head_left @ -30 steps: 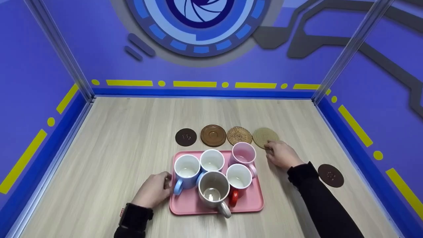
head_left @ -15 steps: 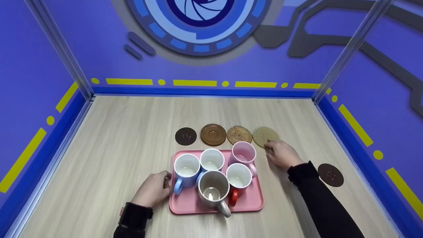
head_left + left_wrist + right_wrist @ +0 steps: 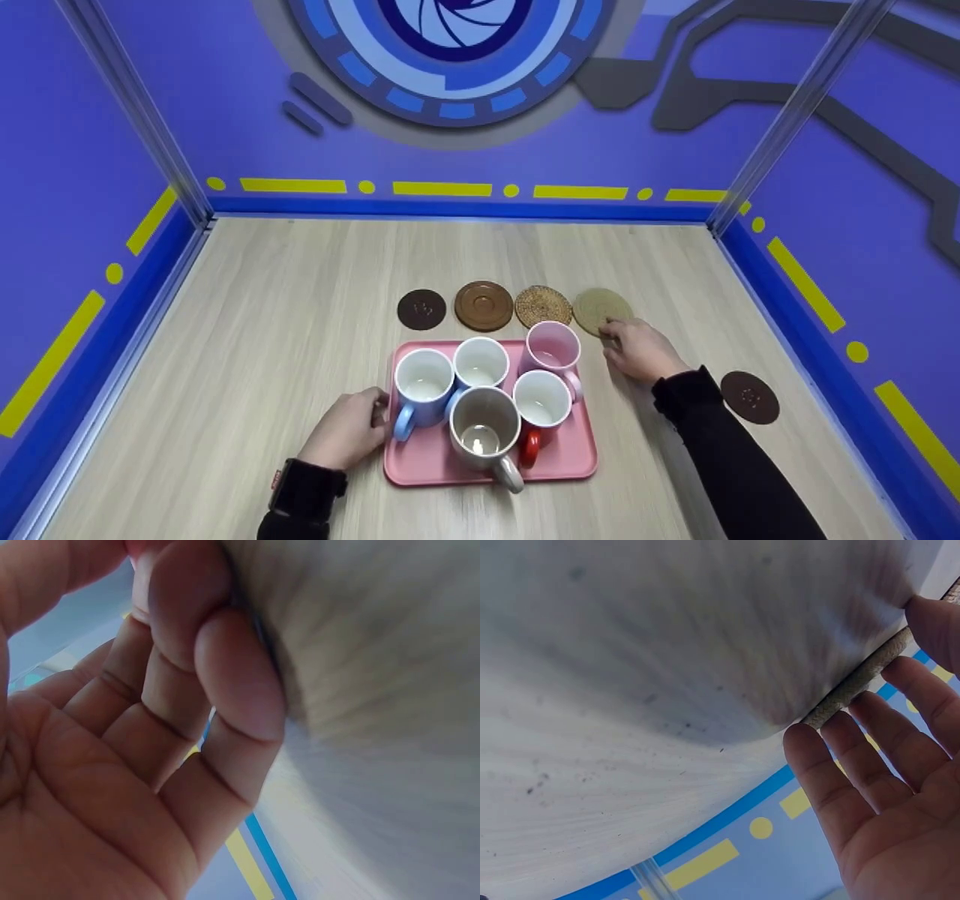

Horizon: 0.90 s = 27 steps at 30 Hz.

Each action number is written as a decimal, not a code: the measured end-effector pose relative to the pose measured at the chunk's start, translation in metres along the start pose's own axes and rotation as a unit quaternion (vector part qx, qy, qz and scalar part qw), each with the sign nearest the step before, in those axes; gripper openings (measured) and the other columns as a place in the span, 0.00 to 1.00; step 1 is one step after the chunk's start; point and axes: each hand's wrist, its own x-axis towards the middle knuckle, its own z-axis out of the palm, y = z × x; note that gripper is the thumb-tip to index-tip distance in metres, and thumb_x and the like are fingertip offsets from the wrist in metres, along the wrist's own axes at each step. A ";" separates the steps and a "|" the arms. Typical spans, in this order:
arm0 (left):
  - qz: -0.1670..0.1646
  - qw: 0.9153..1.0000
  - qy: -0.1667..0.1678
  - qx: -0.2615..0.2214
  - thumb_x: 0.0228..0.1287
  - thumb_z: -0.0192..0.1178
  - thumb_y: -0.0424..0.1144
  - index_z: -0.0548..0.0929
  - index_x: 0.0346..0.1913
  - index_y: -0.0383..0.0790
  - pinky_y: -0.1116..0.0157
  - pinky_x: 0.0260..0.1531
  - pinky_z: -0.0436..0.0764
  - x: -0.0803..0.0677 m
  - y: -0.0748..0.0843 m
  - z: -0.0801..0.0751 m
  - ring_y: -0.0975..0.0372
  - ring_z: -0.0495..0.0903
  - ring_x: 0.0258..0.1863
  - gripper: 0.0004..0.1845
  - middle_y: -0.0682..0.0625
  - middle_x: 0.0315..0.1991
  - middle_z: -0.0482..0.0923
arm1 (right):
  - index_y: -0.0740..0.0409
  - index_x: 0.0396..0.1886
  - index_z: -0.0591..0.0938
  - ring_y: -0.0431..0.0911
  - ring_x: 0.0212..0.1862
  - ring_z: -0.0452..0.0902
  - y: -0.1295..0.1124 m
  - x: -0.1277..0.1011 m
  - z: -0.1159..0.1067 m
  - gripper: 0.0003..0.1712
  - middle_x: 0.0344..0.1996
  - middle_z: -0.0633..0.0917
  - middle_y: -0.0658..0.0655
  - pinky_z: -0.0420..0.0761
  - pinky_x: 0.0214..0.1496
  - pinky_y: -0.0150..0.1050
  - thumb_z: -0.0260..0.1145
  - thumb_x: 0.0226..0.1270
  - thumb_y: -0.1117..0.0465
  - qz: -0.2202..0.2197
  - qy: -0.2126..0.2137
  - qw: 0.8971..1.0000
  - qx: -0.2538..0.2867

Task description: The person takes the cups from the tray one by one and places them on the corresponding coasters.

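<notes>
Right hand: fingers lay nearly straight and together, tips touching the edge of the beige woven coaster at the pink tray's 1 o'clock. Left hand: fingers curled against the tray's 9 o'clock rim, beside the blue mug. The dark coaster on the counter bore an unreadable mark.

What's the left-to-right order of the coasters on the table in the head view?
Dark brown coaster → brown wooden coaster → woven rattan coaster → tan rope coaster, touched by the right hand → second dark brown coaster, off alone at the right.
</notes>
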 end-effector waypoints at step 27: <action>0.018 1.000 0.012 0.003 0.51 0.68 0.34 0.83 0.40 0.39 0.70 0.27 0.72 0.000 -0.002 0.001 0.68 0.70 0.22 0.11 0.57 0.22 0.75 | 0.67 0.59 0.79 0.69 0.61 0.73 0.023 -0.048 -0.028 0.28 0.59 0.78 0.73 0.75 0.60 0.64 0.70 0.60 0.58 0.066 0.004 0.998 -0.015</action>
